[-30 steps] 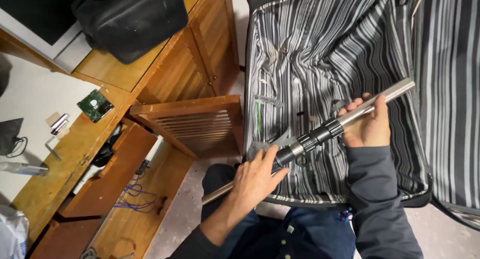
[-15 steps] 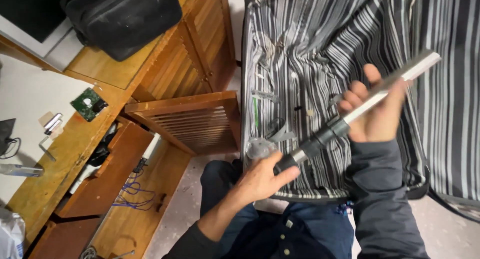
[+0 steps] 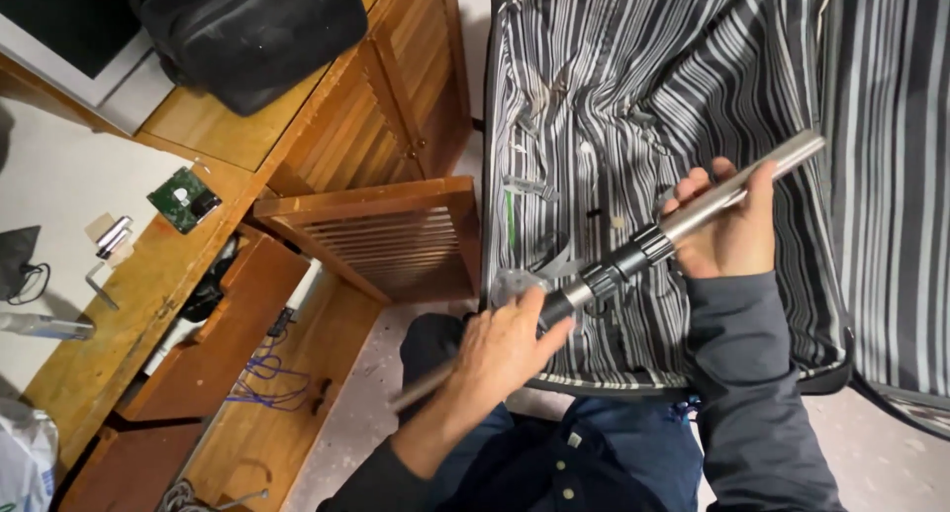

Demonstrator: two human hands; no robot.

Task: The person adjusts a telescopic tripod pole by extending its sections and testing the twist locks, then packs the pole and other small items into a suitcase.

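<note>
I hold a long silver metal tube with a black ribbed collar at its middle, slanting from lower left to upper right over an open suitcase lined in black and white stripes. My left hand grips the tube's lower section just below the collar. My right hand is wrapped around the upper section. The tube's lower end pokes out past my left hand above the floor.
A wooden cabinet with an open slatted door stands to the left. A black bag and a green circuit board lie on the desk. Open drawers with purple cord sit at lower left.
The tube swung up and right half a second ago, then came back down. My right hand has closed around it again; my left hand stayed at the lower section.
</note>
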